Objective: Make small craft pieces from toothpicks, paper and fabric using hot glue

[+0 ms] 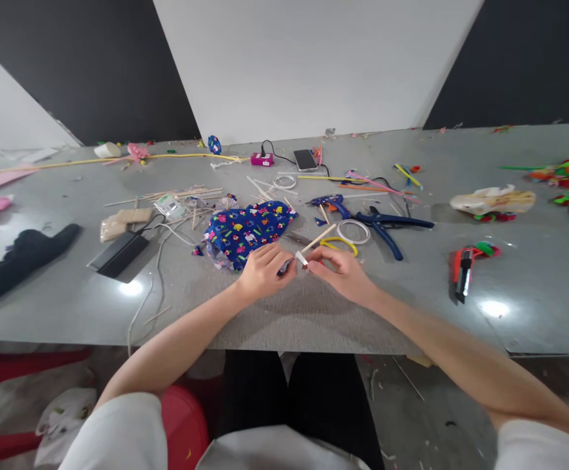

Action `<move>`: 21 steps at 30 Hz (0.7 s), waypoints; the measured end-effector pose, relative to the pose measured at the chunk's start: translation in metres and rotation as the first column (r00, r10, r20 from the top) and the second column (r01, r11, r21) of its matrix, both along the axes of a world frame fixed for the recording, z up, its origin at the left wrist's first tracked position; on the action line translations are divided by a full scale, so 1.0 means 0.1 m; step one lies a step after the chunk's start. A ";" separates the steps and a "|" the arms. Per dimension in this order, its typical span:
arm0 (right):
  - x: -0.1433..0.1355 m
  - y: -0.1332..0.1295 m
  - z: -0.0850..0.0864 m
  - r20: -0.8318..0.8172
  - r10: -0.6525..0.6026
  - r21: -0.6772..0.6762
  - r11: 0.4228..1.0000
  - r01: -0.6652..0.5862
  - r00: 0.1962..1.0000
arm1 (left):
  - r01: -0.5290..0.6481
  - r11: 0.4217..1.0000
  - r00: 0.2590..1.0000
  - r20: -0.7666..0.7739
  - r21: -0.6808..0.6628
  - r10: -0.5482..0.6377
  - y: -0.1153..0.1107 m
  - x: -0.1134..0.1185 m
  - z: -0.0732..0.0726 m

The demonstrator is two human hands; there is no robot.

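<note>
Close together over the near middle of the table are my left hand (267, 269) and my right hand (342, 271), both with fingers pinched. Between the fingertips is a small white strip (302, 259), at the lower end of a thin wooden stick (320, 239) that slants up to the right. My right fingertips grip the white strip. Something bluish-grey shows in my left fingers, too small to name. Blue patterned fabric (250, 230) lies just beyond my left hand. Yellow-handled scissors (343, 243) lie behind my right hand, partly hidden.
Beyond my hands lie a blue glue gun (331, 202), blue-handled pliers (387, 225), a white ring (353, 231), and a phone (305, 160). A black power adapter (119, 253) and cable are left; a box cutter (464, 274) is right.
</note>
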State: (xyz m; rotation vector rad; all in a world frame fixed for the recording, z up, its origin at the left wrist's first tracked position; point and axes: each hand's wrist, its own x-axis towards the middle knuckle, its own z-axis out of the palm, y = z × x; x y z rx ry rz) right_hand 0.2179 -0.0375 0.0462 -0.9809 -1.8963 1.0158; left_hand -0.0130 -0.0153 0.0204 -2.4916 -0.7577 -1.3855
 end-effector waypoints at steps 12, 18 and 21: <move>-0.08 -0.07 -0.06 -0.128 -0.001 -0.066 0.998 -0.008 0.992 | -0.019 0.972 0.963 -0.258 0.234 0.081 0.01 0.01 0.09; -0.11 -0.11 -0.03 -0.106 -0.150 -0.120 0.983 0.137 0.983 | -0.017 0.964 0.928 -0.355 0.265 0.114 0.03 0.02 0.00; -0.08 -0.14 -0.01 -0.147 -0.239 -0.011 0.971 0.240 0.960 | -0.010 0.967 0.916 -0.385 0.255 0.111 0.05 0.02 -0.02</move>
